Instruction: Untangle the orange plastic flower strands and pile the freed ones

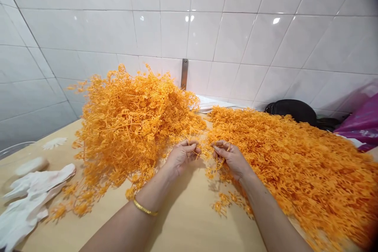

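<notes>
My left hand [183, 156] pinches a thin orange plastic stem at the right foot of a tall, tangled heap of orange plastic flower pieces [126, 126]. A short way to the right, my right hand [228, 157] is closed on another bit of the orange plastic, with strands dangling below the fingers. That hand is at the left edge of a lower, wide heap of orange pieces [307, 161]. A few loose orange pieces [220, 204] lie on the table below my right hand. Whether the bits in both hands are joined is too small to tell.
White gloves [38, 189], an oval white object [32, 166] and a white flower-shaped piece [54, 143] lie on the table [195, 224] at left. A metal bracket [184, 74] stands against the tiled wall. At the back right are a black case [292, 110] and a purple bag [358, 120].
</notes>
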Motion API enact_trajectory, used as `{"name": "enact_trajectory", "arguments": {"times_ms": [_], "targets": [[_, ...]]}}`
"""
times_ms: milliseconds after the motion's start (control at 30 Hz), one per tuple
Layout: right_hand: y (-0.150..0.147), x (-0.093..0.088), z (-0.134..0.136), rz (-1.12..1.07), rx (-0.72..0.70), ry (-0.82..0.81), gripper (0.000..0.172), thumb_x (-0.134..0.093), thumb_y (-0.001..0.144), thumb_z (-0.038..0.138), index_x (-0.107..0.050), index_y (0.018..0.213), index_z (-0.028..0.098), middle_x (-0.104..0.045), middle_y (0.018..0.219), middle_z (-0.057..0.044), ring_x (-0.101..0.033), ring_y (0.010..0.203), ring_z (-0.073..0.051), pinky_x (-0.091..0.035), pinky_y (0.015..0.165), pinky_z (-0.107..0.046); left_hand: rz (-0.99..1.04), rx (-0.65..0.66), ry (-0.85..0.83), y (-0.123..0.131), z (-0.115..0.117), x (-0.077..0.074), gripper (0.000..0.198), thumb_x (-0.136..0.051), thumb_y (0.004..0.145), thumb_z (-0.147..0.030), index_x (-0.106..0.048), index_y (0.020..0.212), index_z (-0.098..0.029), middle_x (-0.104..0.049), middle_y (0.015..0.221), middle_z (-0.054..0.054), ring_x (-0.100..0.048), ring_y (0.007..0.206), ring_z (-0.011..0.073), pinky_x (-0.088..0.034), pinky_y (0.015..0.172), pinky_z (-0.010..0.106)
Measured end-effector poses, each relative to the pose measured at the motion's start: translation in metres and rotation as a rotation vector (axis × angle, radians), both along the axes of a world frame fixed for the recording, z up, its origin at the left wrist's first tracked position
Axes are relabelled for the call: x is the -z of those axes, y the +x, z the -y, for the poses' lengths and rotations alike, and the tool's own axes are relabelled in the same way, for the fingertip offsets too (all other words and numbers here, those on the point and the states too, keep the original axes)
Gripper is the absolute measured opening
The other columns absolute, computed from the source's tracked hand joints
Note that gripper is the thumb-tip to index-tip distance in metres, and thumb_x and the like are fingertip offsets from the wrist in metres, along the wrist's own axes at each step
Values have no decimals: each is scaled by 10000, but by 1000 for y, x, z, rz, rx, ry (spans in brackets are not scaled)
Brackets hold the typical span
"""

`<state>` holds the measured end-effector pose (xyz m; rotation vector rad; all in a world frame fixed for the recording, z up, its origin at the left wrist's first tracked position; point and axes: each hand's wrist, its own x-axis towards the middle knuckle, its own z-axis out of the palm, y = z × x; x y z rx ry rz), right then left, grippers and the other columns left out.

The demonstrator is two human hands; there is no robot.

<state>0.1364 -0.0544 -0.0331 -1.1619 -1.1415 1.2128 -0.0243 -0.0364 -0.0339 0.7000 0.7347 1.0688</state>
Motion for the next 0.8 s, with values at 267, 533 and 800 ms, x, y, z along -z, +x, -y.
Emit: {"name": "enact_trajectory", "arguments": {"times_ms": [267,533,800], "targets": [[4,-1,-1,80,65,46,251,-614,618,360,-527,756,169,-529,500,30,-410,463,-72,-284,453,-196,1,-85,-17,-2,-4,2,144,-530,722,-277,-500,791,-154,-354,283,-62,-571,532,152,-421,518,223],[2,3,-3,49,85,32,269,-617,609,373,-519,755,170,-538,522,27,-411,457,-66,-289,443,-190,-21,-102,1,-5,-6,2,102,-491,738,-179,-511,829,-139,-488,405,-22,-543,474,111,-445,597,266],[-4,-3,1,-35,45,14,259,-635,582,338,-546,750,163,-519,503,29,-391,442,-63,-264,426,-191,-66,-5,-1,-5,-2,0,200,-651,605,-239,-524,708,-124,-353,418,-76,-388,368,36,-338,428,166]]}}
